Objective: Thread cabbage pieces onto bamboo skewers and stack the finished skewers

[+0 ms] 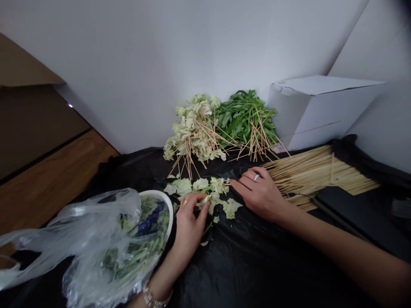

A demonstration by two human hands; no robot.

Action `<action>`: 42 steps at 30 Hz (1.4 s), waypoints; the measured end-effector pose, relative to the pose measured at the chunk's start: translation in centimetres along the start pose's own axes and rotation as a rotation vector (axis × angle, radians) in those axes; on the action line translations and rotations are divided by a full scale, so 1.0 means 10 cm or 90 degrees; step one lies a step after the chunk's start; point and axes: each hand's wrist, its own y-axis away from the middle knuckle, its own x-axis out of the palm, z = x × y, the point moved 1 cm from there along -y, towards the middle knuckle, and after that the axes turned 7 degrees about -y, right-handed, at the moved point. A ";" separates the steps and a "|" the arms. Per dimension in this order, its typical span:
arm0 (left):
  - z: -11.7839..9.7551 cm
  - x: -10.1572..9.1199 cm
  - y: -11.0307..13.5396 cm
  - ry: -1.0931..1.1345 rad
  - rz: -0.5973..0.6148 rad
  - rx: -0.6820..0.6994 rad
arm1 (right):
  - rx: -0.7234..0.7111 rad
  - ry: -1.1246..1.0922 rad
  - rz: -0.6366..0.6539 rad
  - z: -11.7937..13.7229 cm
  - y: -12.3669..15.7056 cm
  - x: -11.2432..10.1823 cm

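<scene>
1. Looks like the threading step: working pale cabbage-like leaf pieces onto a bamboo skewer, out over the black plastic sheet.
2. Judging from this, next calls for lining up the pinched leaf piece with the skewer and pushing it on, keeping the stick steady.
3. Running roughly level across the view, long axis left–right, pointing left into the leaves. Can't make out the far tip, lost among leaves.
4. Gripping the skewer's right end in the right hand, fingertips closed.
5. Pinching the leaf piece between thumb and fingers of the left hand, just nearside of the skewer.
6. Lying beyond: loaded leaf skewers, plus green-leaf skewers alongside, by a white carton.
7. Spread to the right: bare skewers. Standing at left: a white-rimmed tub, partly under a clear plastic bag.
</scene>
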 end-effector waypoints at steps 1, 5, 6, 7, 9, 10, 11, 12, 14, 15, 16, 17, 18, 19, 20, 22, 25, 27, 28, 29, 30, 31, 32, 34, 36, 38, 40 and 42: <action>0.00 0.02 0.00 0.070 0.020 -0.053 | 0.001 -0.001 0.001 0.00 0.00 0.00; -0.01 0.08 -0.02 0.330 0.078 -0.225 | -0.002 -0.003 0.002 0.00 0.00 -0.01; -0.01 0.08 -0.02 0.379 0.080 -0.250 | -0.002 -0.003 0.000 0.00 0.00 -0.01; -0.02 0.08 -0.03 0.419 0.076 -0.270 | -0.003 -0.003 -0.002 0.00 -0.01 -0.01; -0.02 0.08 -0.03 0.476 0.059 -0.299 | -0.004 -0.007 -0.005 0.01 -0.01 -0.02; -0.02 0.07 -0.03 0.496 0.051 -0.308 | -0.004 -0.010 -0.007 0.02 -0.02 -0.03; -0.02 0.07 -0.03 0.511 0.045 -0.314 | -0.005 -0.014 -0.009 0.02 -0.02 -0.03; -0.02 0.07 -0.03 0.522 0.041 -0.318 | -0.005 -0.018 -0.012 0.03 -0.02 -0.04; -0.01 0.08 -0.03 0.535 0.036 -0.325 | -0.005 -0.029 -0.016 0.05 -0.03 -0.05; 0.00 0.09 -0.03 0.539 0.033 -0.330 | -0.008 -0.036 -0.018 0.06 -0.03 -0.05; 0.01 0.10 -0.03 0.545 0.028 -0.335 | -0.013 -0.043 -0.019 0.07 -0.03 -0.05; 0.02 0.11 -0.03 0.552 0.021 -0.340 | -0.020 -0.049 -0.018 0.08 -0.03 -0.06; 0.03 0.12 -0.03 0.558 0.013 -0.344 | -0.028 -0.054 -0.015 0.09 -0.03 -0.06; 0.03 0.12 -0.03 0.565 0.005 -0.348 | -0.036 -0.058 -0.012 0.10 -0.03 -0.06; 0.04 0.13 -0.03 0.570 -0.003 -0.351 | -0.043 -0.060 -0.010 0.10 -0.03 -0.06; 0.03 0.12 -0.03 0.571 -0.012 -0.358 | -0.051 -0.063 -0.005 0.11 -0.03 -0.05; -0.01 0.09 -0.03 0.550 -0.013 -0.368 | -0.058 -0.066 -0.004 0.10 -0.02 -0.03; -0.02 0.07 -0.04 0.531 -0.011 -0.370 | -0.062 -0.068 -0.011 0.10 -0.02 -0.03; -0.03 0.07 -0.04 0.524 -0.010 -0.370 | -0.064 -0.069 -0.016 0.10 -0.02 -0.03; -0.02 0.07 -0.04 0.520 -0.012 -0.370 | -0.066 -0.070 -0.022 0.10 -0.02 -0.04; -0.02 0.07 -0.04 0.518 -0.014 -0.370 | -0.066 -0.071 -0.025 0.10 -0.02 -0.04; -0.01 0.07 -0.04 0.517 -0.016 -0.370 | -0.064 -0.074 -0.025 0.10 -0.02 -0.04; 0.00 0.07 -0.04 0.517 -0.019 -0.370 | -0.064 -0.077 -0.023 0.10 -0.01 -0.04; 0.02 0.08 -0.04 0.519 -0.024 -0.367 | -0.067 -0.081 -0.017 0.10 -0.01 -0.04; 0.03 0.09 -0.03 0.520 -0.025 -0.363 | -0.075 -0.080 -0.013 0.09 0.00 -0.02; 0.03 0.09 -0.03 0.521 -0.028 -0.361 | -0.080 -0.075 -0.010 0.09 0.00 0.00; 0.03 0.10 -0.02 0.523 -0.033 -0.360 | -0.077 -0.068 -0.004 0.09 0.00 0.01; 0.02 0.09 -0.02 0.525 -0.038 -0.355 | -0.074 -0.061 -0.001 0.09 0.00 0.01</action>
